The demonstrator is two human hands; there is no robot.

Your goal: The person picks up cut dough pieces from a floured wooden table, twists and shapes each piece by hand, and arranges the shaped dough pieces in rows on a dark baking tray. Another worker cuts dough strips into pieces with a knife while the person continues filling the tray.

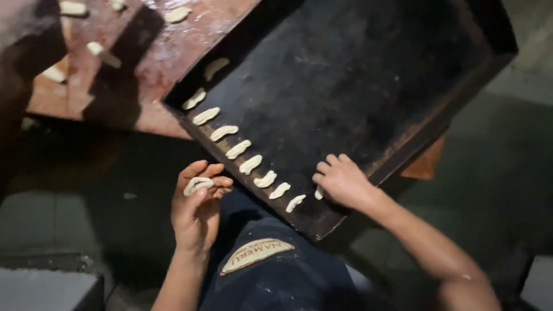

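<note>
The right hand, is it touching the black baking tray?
Touching: the head view shows the right hand with fingers resting flat on the black baking tray.

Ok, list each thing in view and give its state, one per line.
Left hand: cupped, palm up, holding one dough piece.
Right hand: fingers down on the tray, touching a dough piece at the row's end.
Black tray: tilted, mostly bare.
Row of dough pieces: lined along the tray's near edge.
Wooden table: floury, loose dough pieces on it.
</note>
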